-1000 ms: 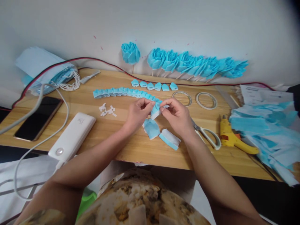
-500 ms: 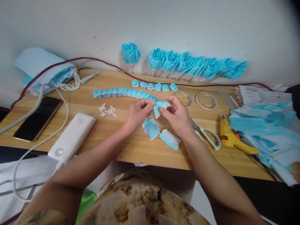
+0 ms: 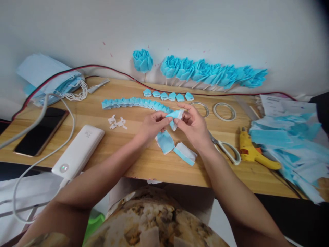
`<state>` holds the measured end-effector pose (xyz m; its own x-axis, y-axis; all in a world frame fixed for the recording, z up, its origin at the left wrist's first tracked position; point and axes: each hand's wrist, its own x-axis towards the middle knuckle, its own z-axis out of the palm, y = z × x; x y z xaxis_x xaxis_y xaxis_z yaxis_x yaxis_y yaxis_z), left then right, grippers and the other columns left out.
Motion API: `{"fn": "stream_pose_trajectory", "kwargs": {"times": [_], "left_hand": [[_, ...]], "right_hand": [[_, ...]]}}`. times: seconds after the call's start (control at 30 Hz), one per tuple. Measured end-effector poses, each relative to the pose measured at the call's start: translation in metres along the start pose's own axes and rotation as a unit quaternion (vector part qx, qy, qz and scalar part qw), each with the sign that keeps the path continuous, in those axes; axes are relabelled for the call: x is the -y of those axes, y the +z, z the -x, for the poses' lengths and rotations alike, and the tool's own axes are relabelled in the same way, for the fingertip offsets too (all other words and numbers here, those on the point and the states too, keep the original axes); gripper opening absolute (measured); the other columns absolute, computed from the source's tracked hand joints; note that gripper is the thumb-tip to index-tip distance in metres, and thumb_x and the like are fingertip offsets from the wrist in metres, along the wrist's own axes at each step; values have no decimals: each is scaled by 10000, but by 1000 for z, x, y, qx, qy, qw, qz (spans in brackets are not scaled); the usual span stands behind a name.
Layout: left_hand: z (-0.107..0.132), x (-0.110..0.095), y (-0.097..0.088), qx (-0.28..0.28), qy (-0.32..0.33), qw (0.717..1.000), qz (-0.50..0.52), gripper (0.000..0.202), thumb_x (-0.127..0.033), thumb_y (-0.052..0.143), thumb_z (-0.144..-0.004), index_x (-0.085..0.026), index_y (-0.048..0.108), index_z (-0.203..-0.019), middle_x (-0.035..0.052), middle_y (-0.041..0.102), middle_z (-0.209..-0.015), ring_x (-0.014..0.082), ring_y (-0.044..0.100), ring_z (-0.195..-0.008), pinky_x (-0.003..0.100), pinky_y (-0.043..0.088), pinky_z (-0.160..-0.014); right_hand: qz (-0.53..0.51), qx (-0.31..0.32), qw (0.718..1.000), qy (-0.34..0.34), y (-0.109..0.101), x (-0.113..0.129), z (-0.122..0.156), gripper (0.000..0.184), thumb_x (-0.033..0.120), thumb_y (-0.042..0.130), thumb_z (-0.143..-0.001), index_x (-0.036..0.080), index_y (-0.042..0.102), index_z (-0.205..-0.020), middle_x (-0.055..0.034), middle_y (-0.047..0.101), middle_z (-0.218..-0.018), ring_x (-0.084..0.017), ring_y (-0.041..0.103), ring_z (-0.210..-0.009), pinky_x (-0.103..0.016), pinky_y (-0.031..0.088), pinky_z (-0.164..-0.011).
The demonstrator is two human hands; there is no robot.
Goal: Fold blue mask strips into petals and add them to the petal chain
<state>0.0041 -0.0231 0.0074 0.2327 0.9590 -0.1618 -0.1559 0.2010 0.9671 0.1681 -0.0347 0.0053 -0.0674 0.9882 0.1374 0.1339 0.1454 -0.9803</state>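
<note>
My left hand (image 3: 152, 126) and my right hand (image 3: 194, 126) meet over the middle of the wooden table (image 3: 144, 161), both pinching one folded blue piece (image 3: 176, 116) with a white edge. That piece is at the right end of a long chain of folded blue pieces (image 3: 133, 102) lying on the table. Just below my hands lie two loose blue and white pieces (image 3: 176, 146). A short row of small folded blue pieces (image 3: 168, 95) lies beyond the chain.
Scissors (image 3: 226, 149), a yellow glue gun (image 3: 254, 153) and two tape rolls (image 3: 224, 111) lie at right, beside a pile of blue sheets (image 3: 290, 144). Blue paper flowers (image 3: 205, 70) lean on the wall. A power bank (image 3: 78, 151), phone (image 3: 41, 130), cables and white scraps (image 3: 117, 121) lie at left.
My hands have lifted the blue piece slightly and turned it between the fingers. The camera view shifted a little; nothing else on the table moved.
</note>
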Motion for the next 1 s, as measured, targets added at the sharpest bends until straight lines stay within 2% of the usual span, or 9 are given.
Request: {"fn": "stream_pose_trajectory", "kwargs": {"times": [0.1, 0.3, 0.47, 0.67, 0.9, 1.0], "left_hand": [[2, -3, 0, -10, 11, 1000, -4, 200, -269, 756, -799, -161, 629, -688, -36, 565, -577, 63, 480, -526, 202, 398, -546], [1, -3, 1, 11, 2, 1000, 4, 157, -261, 760, -788, -159, 645, -754, -40, 579, -594, 62, 472, -515, 203, 385, -524], [-1, 0, 1, -3, 13, 1000, 1, 178, -271, 771, -771, -163, 635, -733, -38, 581, -595, 60, 463, -509, 205, 390, -525], [2, -2, 2, 21, 11, 999, -22, 204, -308, 786, -734, -164, 644, -716, -40, 552, -581, 68, 456, -523, 203, 352, -514], [1, -1, 1, 25, 11, 999, -29, 202, -304, 772, -735, -168, 626, -707, -45, 542, -557, 68, 441, -510, 205, 345, -513], [0, 0, 0, 12, 15, 1000, -19, 196, -303, 772, -743, -169, 632, -718, -41, 553, -559, 69, 457, -512, 206, 361, -517]], "right_hand": [[4, 1, 1000, -1, 0, 1, 0, 465, 307, 709, -831, 323, 553, -1269, 53, 554, -737, -156, 565, -679, -332, 481, -663], [-7, 1, 1000, 2, -1, 2, 1, 503, 302, 721, -826, 317, 547, -1298, 55, 552, -718, -157, 575, -673, -329, 499, -651], [-16, 13, 1000, 13, -1, 1, 0, 500, 326, 720, -830, 318, 558, -1303, 38, 599, -789, -158, 598, -738, -326, 526, -691], [-27, -16, 999, 11, -3, -3, -2, 468, 361, 741, -821, 314, 606, -1266, 5, 669, -961, -168, 642, -877, -350, 556, -811], [-52, -72, 996, 19, -7, -5, -4, 362, 381, 731, -834, 309, 639, -1177, 11, 695, -900, -174, 668, -834, -363, 584, -793], [-70, -84, 994, 24, -9, -2, -5, 402, 432, 701, -872, 328, 601, -1247, -24, 728, -1012, -206, 698, -914, -380, 595, -769]]}}
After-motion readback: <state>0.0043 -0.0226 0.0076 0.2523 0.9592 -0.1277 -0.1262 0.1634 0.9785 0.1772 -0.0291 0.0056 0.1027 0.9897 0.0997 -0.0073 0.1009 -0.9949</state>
